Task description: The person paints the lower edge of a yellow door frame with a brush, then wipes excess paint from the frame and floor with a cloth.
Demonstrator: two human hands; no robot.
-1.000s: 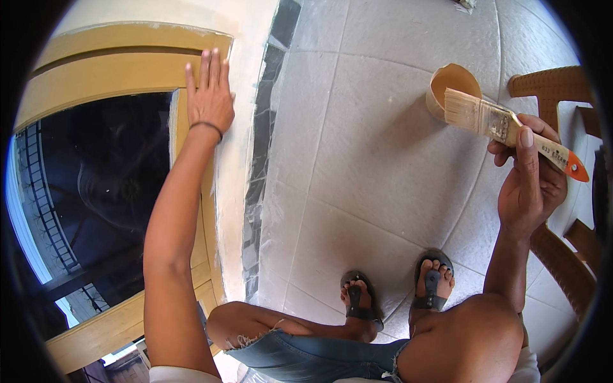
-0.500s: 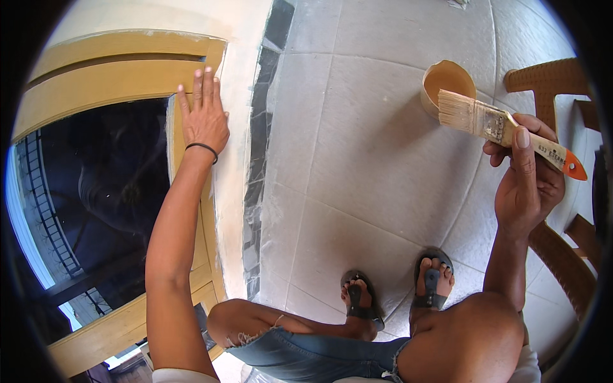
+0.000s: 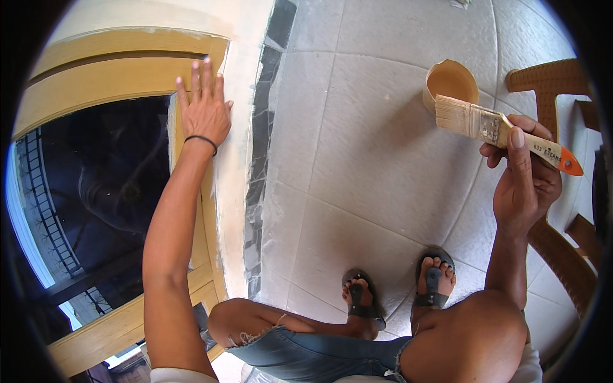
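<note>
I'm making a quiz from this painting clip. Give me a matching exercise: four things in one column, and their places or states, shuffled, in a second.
Things:
1. left hand
2. paintbrush
3. paint cup
4. black wristband

Places or states:
A. stands on the tiled floor, filled with tan paint
B. pressed flat, fingers spread, on the tan window frame
C. gripped in the right hand, bristles beside the cup
D. worn around the left wrist

Pairs: 1-B, 2-C, 3-A, 4-D

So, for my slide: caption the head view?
Left hand flat on window frame; right hand holds paintbrush beside cup.
</note>
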